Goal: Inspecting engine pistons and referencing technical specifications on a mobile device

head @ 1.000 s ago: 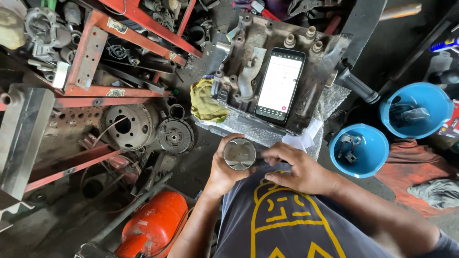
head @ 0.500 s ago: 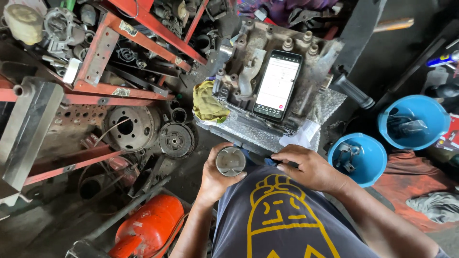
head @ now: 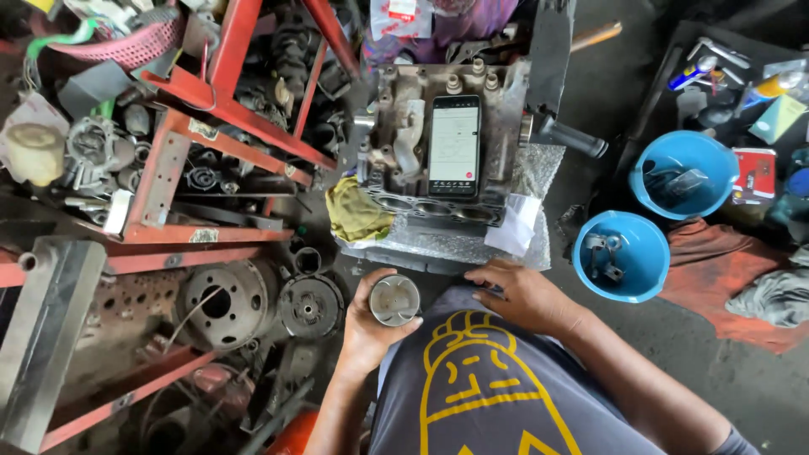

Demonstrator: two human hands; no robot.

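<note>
Holding piston (head: 394,300) cupped in left hand (head: 371,324), fingers wrapped round it; right hand (head: 524,295) at 3 o'clock, flat, open, gripping nothing, engine block (head: 438,143) at 12.

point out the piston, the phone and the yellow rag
piston (head: 394,300), head view, on its round top face, held in the left hand
phone (head: 454,145), head view, on the middle of its lit screen
yellow rag (head: 354,211), head view, on the middle of the crumpled cloth
</note>
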